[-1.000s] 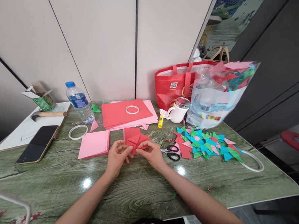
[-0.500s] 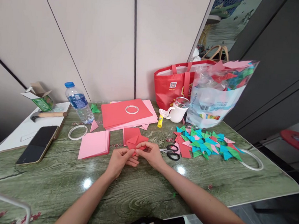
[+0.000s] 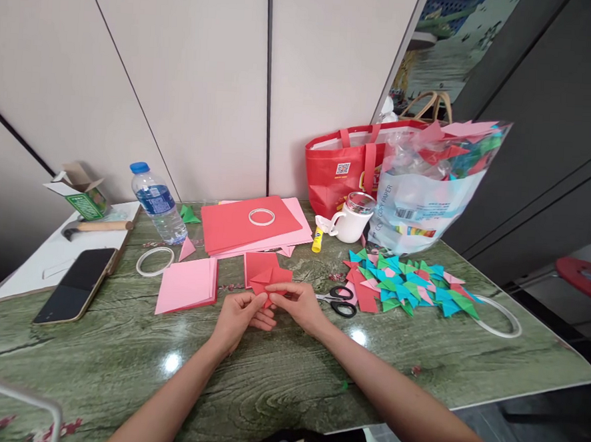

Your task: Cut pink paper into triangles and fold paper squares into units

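Observation:
A partly folded piece of red paper is pinched between my two hands above the table. My left hand grips its near left edge, with the lower fingers curled beneath it. My right hand holds the near right side between thumb and fingers. Pointed flaps stand out from the paper toward the far side. Just behind it lies a stack of red paper squares, partly covered by the folded piece. Left of my hands is a stack of pink squares with red ones under it.
Black-handled scissors lie right of my hands, beside a heap of folded paper pieces. Farther back are large red sheets, a glue stick, a white mug and a bottle. A phone rests at left.
My right fingers have shifted slightly along the folded red paper. Both hands keep hold of it in nearly the same place, and the view has moved a little.

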`<state>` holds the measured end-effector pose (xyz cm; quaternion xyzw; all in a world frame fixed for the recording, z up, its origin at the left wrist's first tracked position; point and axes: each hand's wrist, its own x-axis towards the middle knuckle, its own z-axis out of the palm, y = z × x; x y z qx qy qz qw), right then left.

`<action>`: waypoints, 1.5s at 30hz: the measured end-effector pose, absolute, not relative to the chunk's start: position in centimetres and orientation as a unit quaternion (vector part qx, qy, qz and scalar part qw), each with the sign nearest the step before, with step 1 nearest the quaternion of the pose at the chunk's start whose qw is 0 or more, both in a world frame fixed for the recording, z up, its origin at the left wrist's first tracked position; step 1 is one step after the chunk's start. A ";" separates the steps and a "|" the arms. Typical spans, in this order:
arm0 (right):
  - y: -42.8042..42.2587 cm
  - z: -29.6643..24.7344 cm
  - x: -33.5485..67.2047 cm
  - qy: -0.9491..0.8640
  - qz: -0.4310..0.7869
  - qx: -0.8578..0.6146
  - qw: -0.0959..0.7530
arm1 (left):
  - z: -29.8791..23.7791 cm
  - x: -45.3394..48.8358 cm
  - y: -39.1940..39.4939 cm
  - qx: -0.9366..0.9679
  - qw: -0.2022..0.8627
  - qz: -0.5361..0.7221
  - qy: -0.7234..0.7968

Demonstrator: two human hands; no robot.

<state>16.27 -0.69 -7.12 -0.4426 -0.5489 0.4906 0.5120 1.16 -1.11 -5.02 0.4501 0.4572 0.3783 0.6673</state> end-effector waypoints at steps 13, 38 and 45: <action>-0.7 -7.3 16.1 -0.476 0.559 -0.430 0.526 | -4.8 1.3 -1.4 0.492 0.662 0.344 0.449; -0.8 -6.4 16.6 -0.565 0.503 -0.441 0.483 | -4.1 0.0 -0.2 0.533 0.620 0.362 0.448; -0.9 -6.6 16.3 -0.562 0.498 -0.429 0.503 | -4.7 0.6 -0.9 0.502 0.693 0.282 0.433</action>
